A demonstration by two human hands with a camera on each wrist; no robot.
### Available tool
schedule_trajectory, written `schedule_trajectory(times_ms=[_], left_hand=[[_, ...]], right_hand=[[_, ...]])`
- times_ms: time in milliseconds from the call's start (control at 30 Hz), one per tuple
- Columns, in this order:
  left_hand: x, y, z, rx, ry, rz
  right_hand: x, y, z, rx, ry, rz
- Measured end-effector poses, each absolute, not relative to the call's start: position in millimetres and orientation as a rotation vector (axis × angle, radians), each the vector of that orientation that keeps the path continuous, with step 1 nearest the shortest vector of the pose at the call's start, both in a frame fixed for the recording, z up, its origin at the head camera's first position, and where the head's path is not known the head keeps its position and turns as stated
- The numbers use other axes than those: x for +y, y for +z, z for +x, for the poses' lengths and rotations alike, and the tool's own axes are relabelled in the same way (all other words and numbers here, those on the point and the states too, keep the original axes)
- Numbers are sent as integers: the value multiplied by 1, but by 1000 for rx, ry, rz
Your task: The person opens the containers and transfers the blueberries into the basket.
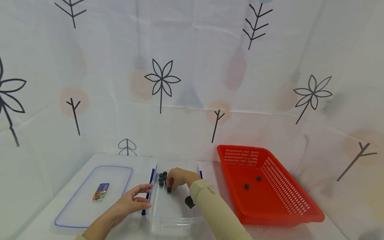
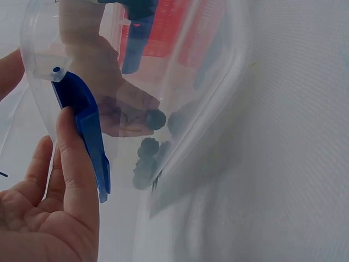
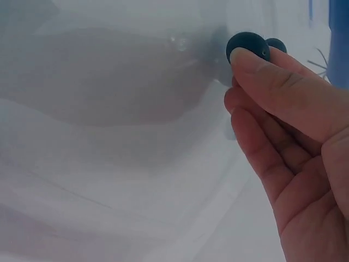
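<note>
In the head view my right hand (image 1: 179, 177) reaches down inside a clear plastic box (image 1: 175, 220). Thumb and fingers pinch a dark round blueberry (image 3: 246, 47), seen close in the right wrist view; another blueberry (image 3: 276, 45) shows just behind it. Several more blueberries (image 1: 161, 179) lie grouped at the box's far left corner. My left hand (image 1: 129, 203) rests against the box's left side with extended fingers. One of those fingers touches a blue side latch (image 2: 90, 125), which hangs open, in the left wrist view.
Right of the box stands a red perforated basket (image 1: 240, 203) with two blueberries (image 1: 247, 186) on its floor. On the left, a clear lid (image 1: 75, 200) with a blue rim and a printed label (image 1: 101, 192) lies flat. A patterned cloth (image 1: 186, 83) hangs behind the table.
</note>
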State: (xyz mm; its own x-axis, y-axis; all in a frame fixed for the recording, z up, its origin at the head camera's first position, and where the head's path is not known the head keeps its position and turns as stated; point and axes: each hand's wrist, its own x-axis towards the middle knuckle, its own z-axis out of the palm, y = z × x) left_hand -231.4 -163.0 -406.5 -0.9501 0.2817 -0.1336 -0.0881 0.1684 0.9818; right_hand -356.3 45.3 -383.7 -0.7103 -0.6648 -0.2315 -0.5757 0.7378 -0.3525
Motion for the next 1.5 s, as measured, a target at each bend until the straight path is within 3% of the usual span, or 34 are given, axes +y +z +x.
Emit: schedule_trajectory(times_ms=[767,1200,1500], left_hand=[[-162,-408,-231,2177,1850,160],[-161,-406,-229,2179,1844,182],[-161,-406,-229,2190,1834,169]], right_hand=[[72,-308,-356,2531,-681,-1101],[130,-286,-358,2633,-776,-973],[179,-294,-360,2702,-840,-877]])
